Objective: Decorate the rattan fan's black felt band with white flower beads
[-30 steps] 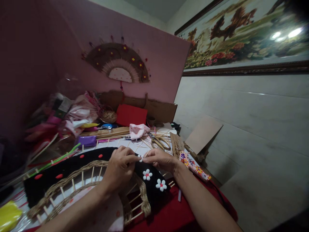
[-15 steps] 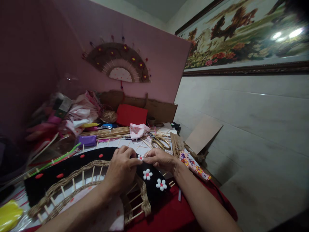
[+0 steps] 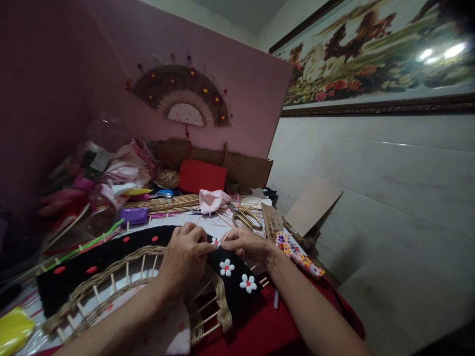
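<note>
A large fan shape of sticks and woven twine with a black band [image 3: 106, 252] lies in front of me. Two white flowers with red centres [image 3: 227, 267] sit on its right part, and several red dots [image 3: 155, 239] on its left. A third white flower [image 3: 215, 242] shows partly between my hands. My left hand [image 3: 187, 254] rests on the black band with its fingers closed beside that flower; what they hold is hidden. The fingers of my right hand [image 3: 247, 244] are pinched at the flower's right side, on something too small to make out.
Gold-handled scissors [image 3: 245, 218], a purple packet [image 3: 134, 215] and bundled sticks [image 3: 174, 201] lie beyond the fan. A yellow packet [image 3: 15, 330] is at the lower left. A patterned strip [image 3: 300, 257] lies right; a finished fan [image 3: 181, 94] hangs on the pink wall.
My left hand has shifted very slightly left. My right hand stays in almost the same place beside the flower.
</note>
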The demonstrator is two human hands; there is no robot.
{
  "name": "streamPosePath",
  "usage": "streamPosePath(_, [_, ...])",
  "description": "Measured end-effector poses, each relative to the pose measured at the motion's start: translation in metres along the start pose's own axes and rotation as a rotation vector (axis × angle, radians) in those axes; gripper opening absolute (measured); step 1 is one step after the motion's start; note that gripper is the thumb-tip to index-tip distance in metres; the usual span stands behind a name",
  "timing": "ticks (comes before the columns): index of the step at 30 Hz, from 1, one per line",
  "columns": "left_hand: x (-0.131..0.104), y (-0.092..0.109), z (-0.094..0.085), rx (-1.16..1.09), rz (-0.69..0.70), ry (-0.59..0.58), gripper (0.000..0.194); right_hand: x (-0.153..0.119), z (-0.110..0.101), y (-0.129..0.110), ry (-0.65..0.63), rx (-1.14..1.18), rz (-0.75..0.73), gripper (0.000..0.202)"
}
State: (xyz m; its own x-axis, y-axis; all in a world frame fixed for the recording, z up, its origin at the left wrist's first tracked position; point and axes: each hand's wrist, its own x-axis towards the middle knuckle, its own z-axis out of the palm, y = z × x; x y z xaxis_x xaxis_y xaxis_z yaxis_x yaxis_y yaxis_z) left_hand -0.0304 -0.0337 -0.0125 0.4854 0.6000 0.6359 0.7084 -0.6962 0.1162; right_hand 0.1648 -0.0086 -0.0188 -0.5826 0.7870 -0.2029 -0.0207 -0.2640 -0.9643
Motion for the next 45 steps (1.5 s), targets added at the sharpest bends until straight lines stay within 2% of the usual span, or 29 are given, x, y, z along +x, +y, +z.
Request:
streamPosePath(6, [0.001,0.0,-0.003,0.022,0.015,0.026,0.031,0.001,-0.001,0.0,-0.002,-0.02,-0.009,0.029])
streamPosePath(12, [0.001,0.001,-0.005,0.052,0.064,-0.027,0.026,0.001,-0.003,0.002,-0.016,-0.007,0.003,0.031])
streamPosePath(17, [0.006,-0.009,-0.01,-0.064,-0.021,0.122,0.034,0.004,-0.006,0.005,0.019,0.001,0.002,0.037])
streamPosePath(21, [0.01,-0.02,-0.017,-0.149,-0.091,0.19,0.031,0.004,-0.003,0.002,0.169,-0.108,0.029,0.047])
streamPosePath(24, [0.012,-0.025,-0.022,-0.154,-0.139,0.222,0.028,0.006,-0.003,0.002,0.333,-0.342,-0.02,0.049])
streamPosePath(28, [0.013,-0.031,-0.029,-0.157,-0.211,0.243,0.024,0.012,-0.014,0.005,0.698,-0.619,-0.213,0.03])
streamPosePath(30, [0.013,-0.033,-0.033,-0.193,-0.283,0.249,0.019,0.013,-0.019,0.004,0.797,-0.622,-0.298,0.015])
streamPosePath(32, [0.011,-0.035,-0.035,-0.239,-0.375,0.222,0.013,0.013,-0.021,0.002,0.85,-0.616,-0.357,0.014])
streamPosePath(34, [0.007,-0.035,-0.035,-0.284,-0.442,0.173,0.011,0.012,-0.017,-0.001,0.831,-0.58,-0.416,0.019])
streamPosePath(37, [-0.001,-0.033,-0.032,-0.382,-0.465,0.12,0.013,0.009,-0.002,-0.004,0.66,-0.509,-0.588,0.02])
streamPosePath(41, [-0.01,-0.029,-0.025,-0.55,-0.437,0.004,0.017,0.006,0.016,-0.003,0.518,-0.669,-0.809,0.015])
streamPosePath(45, [-0.013,-0.027,-0.021,-0.712,-0.455,-0.037,0.019,0.006,0.025,0.004,0.456,-0.647,-0.789,0.02])
